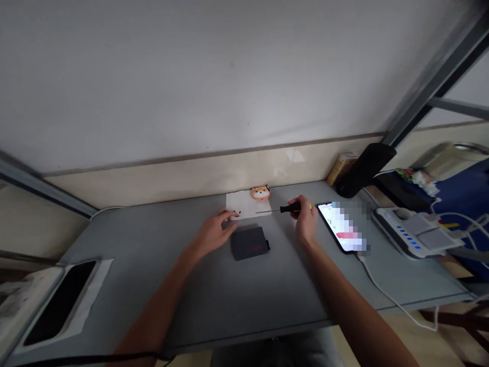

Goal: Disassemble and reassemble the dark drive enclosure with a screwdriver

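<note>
My right hand [305, 220] is closed round a small screwdriver [284, 209] with a black and yellow handle, its thin shaft pointing left over a white sheet of paper [246, 205]. My left hand [216, 230] rests on the grey table [153, 244] with fingers stretched toward the paper's left edge, touching the top left corner of a small dark grey box [250, 242]. A tiny dark speck, perhaps a screw, lies on the paper by my left fingertips.
An orange animal-shaped figure [261, 192] sits at the paper's far edge. A lit phone [342, 227] on a white cable lies right of my right hand. A white power strip [414, 232] is further right. A black phone [61, 300] lies at the left edge.
</note>
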Demonstrator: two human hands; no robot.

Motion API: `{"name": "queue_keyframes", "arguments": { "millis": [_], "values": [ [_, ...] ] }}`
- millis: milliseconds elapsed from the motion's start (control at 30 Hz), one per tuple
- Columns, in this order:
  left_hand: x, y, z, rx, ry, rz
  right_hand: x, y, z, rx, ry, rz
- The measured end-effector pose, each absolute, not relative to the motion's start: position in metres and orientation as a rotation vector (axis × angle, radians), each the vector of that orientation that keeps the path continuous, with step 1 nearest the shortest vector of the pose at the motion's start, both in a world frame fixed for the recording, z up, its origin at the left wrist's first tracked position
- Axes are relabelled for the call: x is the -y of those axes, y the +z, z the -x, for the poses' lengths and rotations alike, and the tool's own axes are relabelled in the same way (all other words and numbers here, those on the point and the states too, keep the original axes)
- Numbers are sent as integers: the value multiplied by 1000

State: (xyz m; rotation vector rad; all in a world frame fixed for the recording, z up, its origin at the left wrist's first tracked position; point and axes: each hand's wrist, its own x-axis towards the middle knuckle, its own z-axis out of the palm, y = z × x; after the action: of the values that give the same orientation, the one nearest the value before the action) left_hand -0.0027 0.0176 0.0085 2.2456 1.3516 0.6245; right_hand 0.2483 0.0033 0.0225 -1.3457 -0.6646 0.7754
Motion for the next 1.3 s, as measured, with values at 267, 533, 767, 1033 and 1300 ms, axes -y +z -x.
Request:
{"name": "queue_keyframes", "arguments": {
  "millis": [267,533,767,1033,1300],
  "values": [
    [11,12,13,-1038,419,-2105,2,24,-249,709,657,1361],
    [14,13,9,-1070,398,-2115,13,35,-258,1083,435,1321],
    [20,-1,-8,-1065,488,-2260,22,31,-250,1346,483,1314],
    [18,-12,-12,-1108,445,-2280,32,20,-234,1291,114,1091],
    [14,-11,-8,-1154,419,-2260,41,24,-212,1739,308,951]
  ]
}}
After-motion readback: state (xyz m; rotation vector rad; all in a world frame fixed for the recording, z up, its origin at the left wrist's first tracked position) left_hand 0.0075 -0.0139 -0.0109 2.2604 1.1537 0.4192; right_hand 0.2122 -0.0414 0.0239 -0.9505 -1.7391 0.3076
